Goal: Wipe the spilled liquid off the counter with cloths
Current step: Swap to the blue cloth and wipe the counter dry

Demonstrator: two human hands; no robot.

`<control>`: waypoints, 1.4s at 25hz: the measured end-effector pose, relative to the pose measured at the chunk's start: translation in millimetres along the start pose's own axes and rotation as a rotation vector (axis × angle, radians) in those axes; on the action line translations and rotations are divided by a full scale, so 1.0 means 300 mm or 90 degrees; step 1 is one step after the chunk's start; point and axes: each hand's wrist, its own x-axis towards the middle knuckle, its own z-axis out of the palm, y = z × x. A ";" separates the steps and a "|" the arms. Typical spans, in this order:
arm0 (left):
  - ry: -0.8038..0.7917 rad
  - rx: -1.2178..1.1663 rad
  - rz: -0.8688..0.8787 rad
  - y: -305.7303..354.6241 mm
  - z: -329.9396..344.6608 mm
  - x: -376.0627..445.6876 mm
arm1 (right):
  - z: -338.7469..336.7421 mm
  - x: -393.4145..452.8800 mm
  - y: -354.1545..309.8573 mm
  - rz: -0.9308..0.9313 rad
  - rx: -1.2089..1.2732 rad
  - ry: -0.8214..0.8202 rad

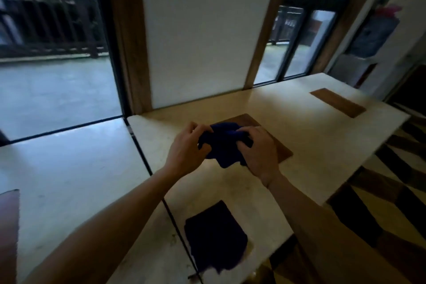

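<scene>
Hands above the tabletop (311, 122): left hand (187, 148) and right hand (259, 152), fingers curled, grip a bunched dark blue cloth (224, 143) between them; second dark cloth (215, 236) lies flat nearer the viewer.

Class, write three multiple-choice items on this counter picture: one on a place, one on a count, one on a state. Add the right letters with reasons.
1. Where does the flat cloth lie?
A. on the counter, near its front edge
B. on the floor
C. on the windowsill

2. How many dark blue cloths show?
A. one
B. two
C. four

3. How is the bunched cloth held?
A. spread flat, untouched
B. hanging from one hand
C. gripped by both hands

Key: 1 A, it lies flat near the front edge, close to the person; 2 B, one lies flat and one is held; 3 C, the left hand and right hand both close their fingers on it.
</scene>
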 end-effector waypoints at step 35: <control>-0.056 0.110 -0.593 -0.352 0.302 -0.258 | 0.620 0.049 0.268 -0.011 0.118 -0.546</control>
